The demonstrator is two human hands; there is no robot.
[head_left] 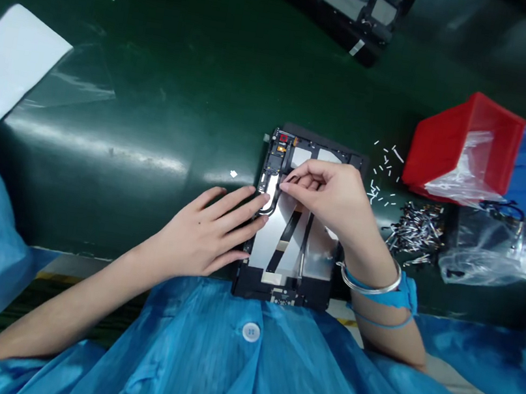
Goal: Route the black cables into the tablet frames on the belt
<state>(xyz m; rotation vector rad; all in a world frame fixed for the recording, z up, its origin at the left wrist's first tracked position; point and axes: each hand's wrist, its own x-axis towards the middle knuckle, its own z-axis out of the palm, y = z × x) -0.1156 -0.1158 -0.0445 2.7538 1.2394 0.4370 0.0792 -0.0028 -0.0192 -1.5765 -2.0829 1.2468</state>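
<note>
Pinching something too small to make out, the right hand [329, 197] curls its fingertips [288, 184] over the upper left of the opened tablet [295, 228], which lies on the green mat [157, 109] at the table's near edge. The left hand [208, 232] lies flat, fingers spread, touching the tablet's left side. Loose small parts [413, 229] and a red bin [466, 145] sit to the right.

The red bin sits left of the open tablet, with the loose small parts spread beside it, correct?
Not quite. The head view shows the red bin right of the open tablet, not left. The loose small parts do lie beside it.
</note>
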